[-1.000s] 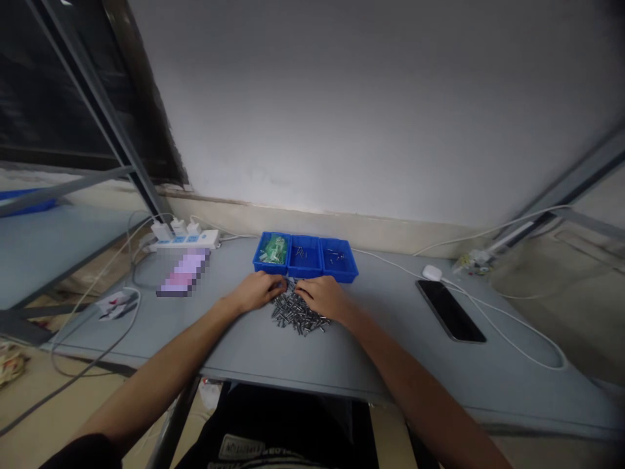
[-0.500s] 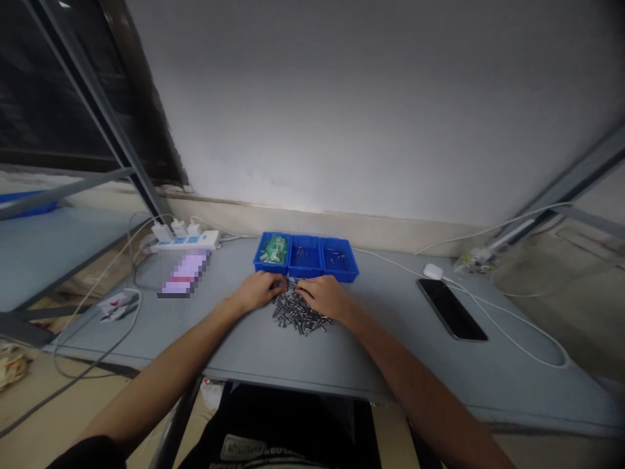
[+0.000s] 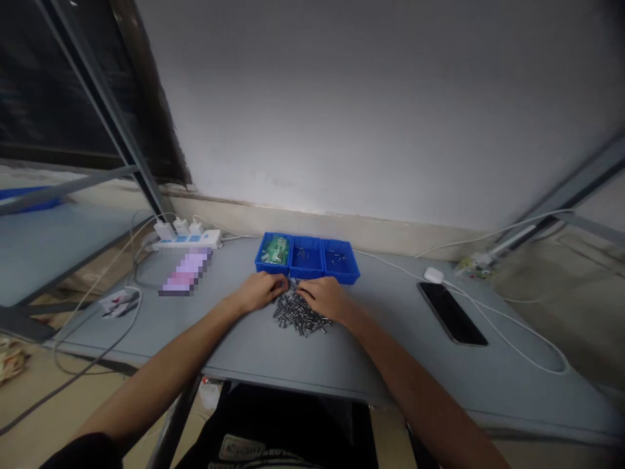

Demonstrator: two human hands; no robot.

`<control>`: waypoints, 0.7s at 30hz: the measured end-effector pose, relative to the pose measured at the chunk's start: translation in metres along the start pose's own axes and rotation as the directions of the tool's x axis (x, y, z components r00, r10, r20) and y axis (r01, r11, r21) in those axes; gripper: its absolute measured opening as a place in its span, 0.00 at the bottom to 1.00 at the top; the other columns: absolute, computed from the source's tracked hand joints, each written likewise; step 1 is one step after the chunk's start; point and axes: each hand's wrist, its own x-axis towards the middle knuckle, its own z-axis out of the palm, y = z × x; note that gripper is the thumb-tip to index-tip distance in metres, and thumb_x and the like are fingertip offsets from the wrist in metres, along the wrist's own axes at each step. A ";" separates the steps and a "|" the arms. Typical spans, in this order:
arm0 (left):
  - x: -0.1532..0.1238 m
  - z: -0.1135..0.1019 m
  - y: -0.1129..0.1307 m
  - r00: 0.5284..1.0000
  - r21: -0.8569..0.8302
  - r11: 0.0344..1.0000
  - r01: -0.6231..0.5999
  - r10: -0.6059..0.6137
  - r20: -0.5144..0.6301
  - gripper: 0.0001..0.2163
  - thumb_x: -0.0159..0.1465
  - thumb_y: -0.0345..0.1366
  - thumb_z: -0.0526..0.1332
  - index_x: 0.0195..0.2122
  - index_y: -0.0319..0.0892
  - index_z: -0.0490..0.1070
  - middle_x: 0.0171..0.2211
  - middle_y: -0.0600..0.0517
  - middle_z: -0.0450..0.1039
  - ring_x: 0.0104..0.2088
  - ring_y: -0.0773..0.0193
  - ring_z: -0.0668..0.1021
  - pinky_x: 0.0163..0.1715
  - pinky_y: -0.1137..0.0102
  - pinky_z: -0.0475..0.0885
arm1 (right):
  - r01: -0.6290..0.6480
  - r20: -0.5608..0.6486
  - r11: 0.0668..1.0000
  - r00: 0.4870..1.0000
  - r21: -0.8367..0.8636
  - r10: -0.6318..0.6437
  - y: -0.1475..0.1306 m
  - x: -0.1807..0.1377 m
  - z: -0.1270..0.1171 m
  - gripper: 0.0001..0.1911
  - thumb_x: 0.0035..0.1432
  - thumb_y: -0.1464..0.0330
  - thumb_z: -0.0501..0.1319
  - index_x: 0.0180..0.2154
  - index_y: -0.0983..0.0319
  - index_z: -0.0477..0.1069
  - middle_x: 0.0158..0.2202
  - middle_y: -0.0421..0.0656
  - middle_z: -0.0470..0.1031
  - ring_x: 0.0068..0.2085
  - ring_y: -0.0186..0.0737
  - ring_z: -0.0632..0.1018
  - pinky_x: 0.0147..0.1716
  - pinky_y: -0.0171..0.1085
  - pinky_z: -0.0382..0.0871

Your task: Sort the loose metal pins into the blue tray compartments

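A heap of small metal screws (image 3: 301,319) lies on the grey table in front of me. My left hand (image 3: 261,290) rests at the heap's far left edge, fingers curled inward. On the far right side of the heap, my right hand (image 3: 325,296) has its fingertips bent down onto the screws. Whatever either hand pinches is too small or hidden to make out. Just beyond my hands stand three blue bins in a row. The left bin (image 3: 271,268) holds a green and clear plastic packet; the middle bin (image 3: 306,269) and right bin (image 3: 346,277) each hold a few screws.
A pixelated phone (image 3: 186,272) and a white power strip (image 3: 195,240) with plugged-in chargers are at the left, near crumpled paper (image 3: 118,303). To the right lie a dark phone (image 3: 453,314), a white charger case (image 3: 433,275) and a looping white cable (image 3: 517,348).
The view has shifted very slightly. Both hands stay in nearly the same place at the heap, and the bins look unchanged.
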 end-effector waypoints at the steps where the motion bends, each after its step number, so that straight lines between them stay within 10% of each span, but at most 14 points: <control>1: 0.000 -0.001 0.001 1.000 0.001 1.000 -0.001 0.001 -0.004 0.10 0.71 0.41 0.57 0.45 0.48 0.76 0.34 0.53 0.79 0.35 0.60 0.79 0.36 0.70 0.66 | 0.000 -0.001 1.000 1.000 -0.005 0.000 0.000 0.000 0.000 0.11 0.72 0.66 0.56 0.39 0.60 0.76 0.36 0.43 0.81 0.37 0.37 0.78 0.34 0.35 0.58; 21: -0.001 -0.004 0.004 0.999 0.062 0.998 0.008 -0.006 -0.033 0.10 0.70 0.42 0.58 0.44 0.49 0.78 0.32 0.53 0.80 0.34 0.60 0.79 0.33 0.70 0.65 | 0.012 -0.017 1.000 1.000 -0.010 -0.012 -0.001 0.000 -0.002 0.11 0.72 0.66 0.56 0.38 0.60 0.76 0.36 0.42 0.81 0.37 0.37 0.78 0.34 0.35 0.57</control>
